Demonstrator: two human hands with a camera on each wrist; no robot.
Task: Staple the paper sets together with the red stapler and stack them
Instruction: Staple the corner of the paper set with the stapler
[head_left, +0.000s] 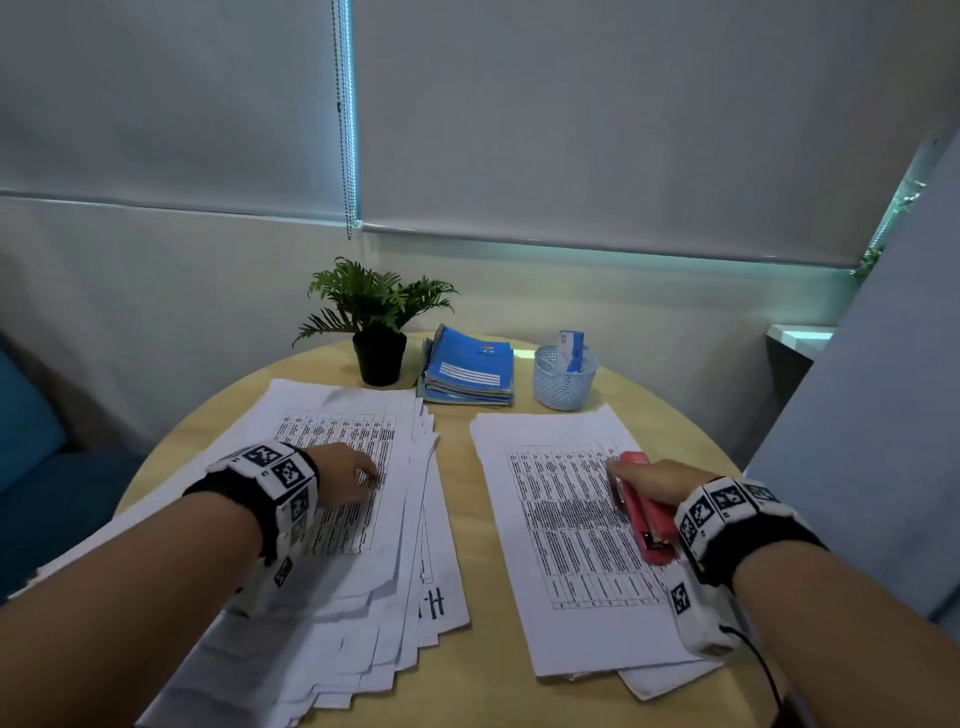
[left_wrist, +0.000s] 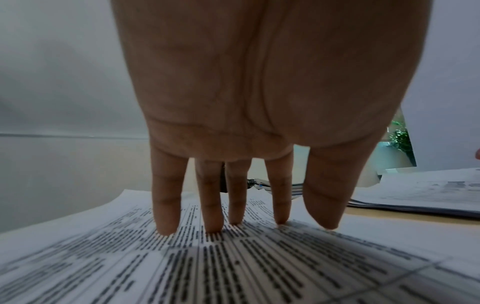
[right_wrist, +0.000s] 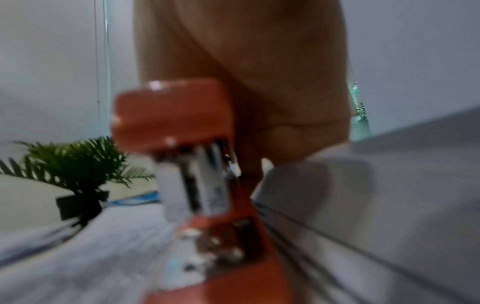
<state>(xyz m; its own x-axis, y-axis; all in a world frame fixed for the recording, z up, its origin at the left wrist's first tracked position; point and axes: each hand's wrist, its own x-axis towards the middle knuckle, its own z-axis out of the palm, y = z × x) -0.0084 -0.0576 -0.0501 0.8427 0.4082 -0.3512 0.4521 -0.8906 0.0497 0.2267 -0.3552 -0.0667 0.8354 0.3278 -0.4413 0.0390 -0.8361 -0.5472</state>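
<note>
A fanned pile of printed paper sets (head_left: 332, 545) covers the left of the round table. My left hand (head_left: 348, 475) lies on its top sheet (left_wrist: 233, 267), straight fingers (left_wrist: 166, 205) spread, their tips touching the printed table. On the right lies a neater stack of printed sheets (head_left: 571, 540). Over its right side my right hand (head_left: 660, 483) grips the red stapler (head_left: 641, 512), thumb along its top. The right wrist view is blurred; it shows the red stapler (right_wrist: 182, 127) close up with its metal magazine, held just above the paper.
At the back of the wooden table (head_left: 467, 519) stand a potted plant (head_left: 376, 325), a pile of blue spiral notebooks (head_left: 470, 371) and a light blue mesh basket (head_left: 563, 382) with a small box in it. A grey partition (head_left: 872, 415) rises at the right.
</note>
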